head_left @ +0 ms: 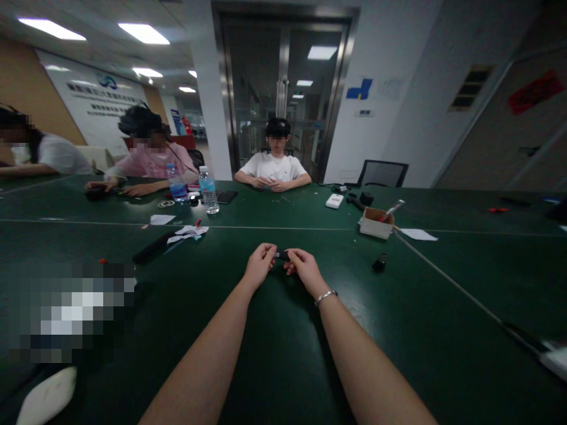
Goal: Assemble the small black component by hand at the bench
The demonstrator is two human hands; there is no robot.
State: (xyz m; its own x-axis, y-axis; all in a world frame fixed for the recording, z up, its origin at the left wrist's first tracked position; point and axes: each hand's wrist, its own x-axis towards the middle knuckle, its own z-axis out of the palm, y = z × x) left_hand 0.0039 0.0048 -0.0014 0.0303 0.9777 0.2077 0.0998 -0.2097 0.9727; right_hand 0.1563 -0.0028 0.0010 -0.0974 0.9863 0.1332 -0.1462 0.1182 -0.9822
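Note:
A small dark object (282,255) with a greyish left end is held between my two hands, above the green table (283,330). My left hand (261,264) pinches its left end with thumb and fingers. Its right end is gripped by my right hand (305,268), whose fingers are curled; a silver bracelet (326,297) is on that wrist. The fingers hide part of the object, so its exact shape cannot be made out.
A small box (376,224) with things in it and a black item (380,263) lie to the right. Papers (188,232), a dark rod-like item (153,248) and two bottles (208,192) are to the left. People sit across the table.

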